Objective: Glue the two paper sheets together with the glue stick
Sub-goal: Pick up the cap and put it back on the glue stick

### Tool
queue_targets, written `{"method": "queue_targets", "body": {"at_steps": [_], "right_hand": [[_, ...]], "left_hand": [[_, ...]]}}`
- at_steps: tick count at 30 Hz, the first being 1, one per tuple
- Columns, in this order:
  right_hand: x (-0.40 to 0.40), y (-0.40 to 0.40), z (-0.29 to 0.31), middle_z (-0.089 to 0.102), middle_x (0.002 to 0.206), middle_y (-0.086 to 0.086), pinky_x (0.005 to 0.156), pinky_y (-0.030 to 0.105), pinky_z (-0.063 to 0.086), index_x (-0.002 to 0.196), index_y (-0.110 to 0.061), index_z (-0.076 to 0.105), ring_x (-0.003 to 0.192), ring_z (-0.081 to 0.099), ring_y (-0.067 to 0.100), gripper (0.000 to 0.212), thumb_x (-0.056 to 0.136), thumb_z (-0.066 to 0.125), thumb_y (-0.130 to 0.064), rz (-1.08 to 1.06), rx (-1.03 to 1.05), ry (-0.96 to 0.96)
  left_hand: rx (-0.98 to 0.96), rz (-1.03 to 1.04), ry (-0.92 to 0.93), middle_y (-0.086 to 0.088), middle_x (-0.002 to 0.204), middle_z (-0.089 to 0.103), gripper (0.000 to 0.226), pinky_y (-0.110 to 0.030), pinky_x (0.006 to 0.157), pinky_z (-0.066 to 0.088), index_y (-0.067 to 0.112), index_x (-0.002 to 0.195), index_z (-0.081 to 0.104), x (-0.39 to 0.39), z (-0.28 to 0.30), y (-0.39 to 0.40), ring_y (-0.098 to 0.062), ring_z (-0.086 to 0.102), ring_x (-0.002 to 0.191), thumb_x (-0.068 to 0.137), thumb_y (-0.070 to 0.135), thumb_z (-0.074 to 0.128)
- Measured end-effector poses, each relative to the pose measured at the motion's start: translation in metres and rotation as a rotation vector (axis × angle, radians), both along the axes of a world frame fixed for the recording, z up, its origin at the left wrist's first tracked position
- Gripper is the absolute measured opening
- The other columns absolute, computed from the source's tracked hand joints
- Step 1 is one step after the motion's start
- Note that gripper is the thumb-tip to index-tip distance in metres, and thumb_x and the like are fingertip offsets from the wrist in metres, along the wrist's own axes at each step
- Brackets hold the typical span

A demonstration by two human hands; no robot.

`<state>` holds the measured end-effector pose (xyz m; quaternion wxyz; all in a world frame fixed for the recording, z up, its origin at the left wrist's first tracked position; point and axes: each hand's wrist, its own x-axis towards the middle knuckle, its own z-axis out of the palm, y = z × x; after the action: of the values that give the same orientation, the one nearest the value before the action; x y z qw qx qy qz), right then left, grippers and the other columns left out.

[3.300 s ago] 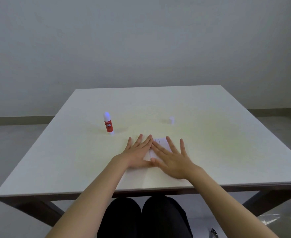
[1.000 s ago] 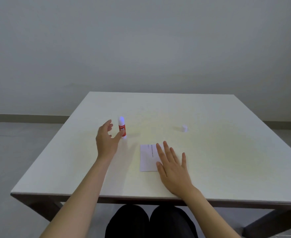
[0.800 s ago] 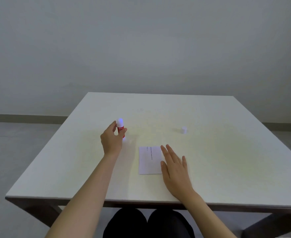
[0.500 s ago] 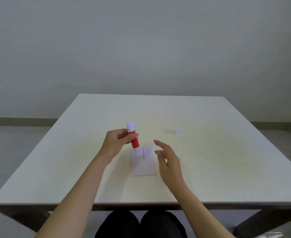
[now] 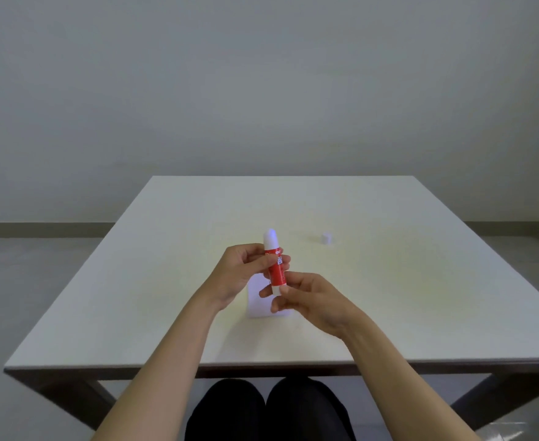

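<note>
A red glue stick [image 5: 276, 265] with a white uncapped tip is held upright above the table. My left hand [image 5: 241, 272] grips its red upper body. My right hand [image 5: 306, 297] pinches its white bottom end between thumb and fingers. The white paper sheets [image 5: 257, 303] lie flat on the table under both hands, mostly hidden; I cannot tell one sheet from the other.
The small white glue cap [image 5: 326, 237] stands on the white table [image 5: 134, 297] to the far right of the hands. The table's near edge runs just above my dark-clothed knees [image 5: 268, 409]. A grey wall stands behind.
My left hand took the glue stick off the table and brought it over the paper. My right hand lifted off the paper and closed on the stick's bottom end.
</note>
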<state>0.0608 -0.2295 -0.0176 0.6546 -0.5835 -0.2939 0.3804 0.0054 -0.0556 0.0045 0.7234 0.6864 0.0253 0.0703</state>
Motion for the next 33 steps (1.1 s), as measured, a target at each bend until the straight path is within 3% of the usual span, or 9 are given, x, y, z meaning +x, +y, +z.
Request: {"method": "queue_targets", "body": {"at_steps": [3,6,9,12,15,19,25,30,33], "right_hand": [[-0.008,0.013,0.003,0.073,0.086,0.009,0.082,0.030,0.054,0.097,-0.010,0.071,0.065,0.066,0.014,0.013,0.085,0.066,-0.008,-0.269,-0.147,-0.234],[-0.019,0.030,0.001,0.064,0.069,-0.003,0.061,0.008,0.045,0.081,-0.012,0.063,0.058,0.058,0.007,0.012,0.076,0.074,-0.014,-0.589,-0.304,-0.422],[-0.023,0.040,-0.001,0.051,0.066,-0.009,0.054,0.006,0.039,0.085,-0.007,0.059,0.062,0.049,0.009,0.017,0.078,0.072,-0.015,-0.745,-0.313,-0.429],[-0.018,0.033,0.005,0.058,0.074,-0.001,0.060,0.016,0.046,0.094,-0.009,0.062,0.061,0.053,0.011,0.019,0.081,0.071,-0.018,-0.614,-0.314,-0.369],[-0.005,0.010,0.012,0.065,0.087,0.005,0.066,0.021,0.050,0.108,-0.007,0.064,0.065,0.059,0.012,0.021,0.091,0.061,-0.019,-0.178,-0.159,-0.138],[0.011,-0.012,0.018,0.071,0.108,0.010,0.081,0.028,0.052,0.121,-0.002,0.062,0.078,0.065,0.023,0.032,0.091,0.058,-0.014,0.070,-0.025,0.039],[0.004,0.000,0.018,0.075,0.080,0.008,0.081,0.027,0.052,0.087,-0.006,0.072,0.073,0.074,0.024,0.011,0.076,0.076,-0.007,-0.180,-0.145,-0.084],[-0.015,0.024,0.013,0.060,0.069,-0.002,0.054,0.021,0.041,0.075,-0.013,0.049,0.055,0.058,0.010,0.035,0.070,0.082,-0.024,-0.581,-0.416,-0.412],[-0.014,0.024,0.014,0.058,0.078,-0.001,0.057,0.024,0.042,0.081,-0.013,0.048,0.059,0.054,0.012,0.037,0.073,0.080,-0.029,-0.544,-0.429,-0.500]], "left_hand": [[0.070,0.151,-0.005,-0.006,0.088,0.078,0.007,-0.021,0.077,0.054,0.014,0.083,0.076,0.000,0.004,-0.010,-0.019,0.073,0.086,0.078,0.018,0.074],[0.091,0.309,0.006,-0.002,0.080,0.078,0.016,-0.017,0.073,0.050,0.011,0.083,0.075,0.004,0.006,-0.024,-0.013,0.073,0.080,0.069,0.016,0.080],[0.129,0.331,-0.029,0.002,0.073,0.077,0.016,-0.014,0.065,0.052,0.016,0.076,0.073,0.004,0.005,-0.041,-0.011,0.073,0.071,0.064,0.016,0.082],[0.123,0.322,-0.030,0.001,0.070,0.076,0.016,-0.020,0.059,0.054,0.014,0.078,0.073,0.004,0.008,-0.042,-0.011,0.071,0.065,0.065,0.018,0.082],[0.105,0.306,-0.004,-0.002,0.073,0.076,0.015,-0.021,0.058,0.054,0.012,0.080,0.073,0.002,0.015,-0.033,-0.012,0.069,0.060,0.069,0.018,0.081],[-0.010,0.197,-0.033,-0.007,0.083,0.077,0.010,-0.020,0.066,0.055,0.013,0.082,0.072,-0.002,0.022,-0.029,-0.018,0.073,0.075,0.073,0.016,0.077],[0.020,0.280,-0.009,-0.003,0.082,0.078,0.016,-0.019,0.071,0.054,0.013,0.085,0.073,-0.004,0.013,-0.033,-0.016,0.073,0.079,0.071,0.017,0.079],[-0.041,0.402,-0.018,0.002,0.078,0.077,0.022,-0.005,0.060,0.047,0.013,0.088,0.074,-0.001,0.008,-0.042,-0.005,0.072,0.075,0.068,0.015,0.081],[-0.064,0.400,-0.021,0.001,0.081,0.078,0.022,-0.004,0.061,0.047,0.013,0.089,0.074,-0.002,0.009,-0.040,-0.004,0.072,0.077,0.069,0.016,0.081]]}}
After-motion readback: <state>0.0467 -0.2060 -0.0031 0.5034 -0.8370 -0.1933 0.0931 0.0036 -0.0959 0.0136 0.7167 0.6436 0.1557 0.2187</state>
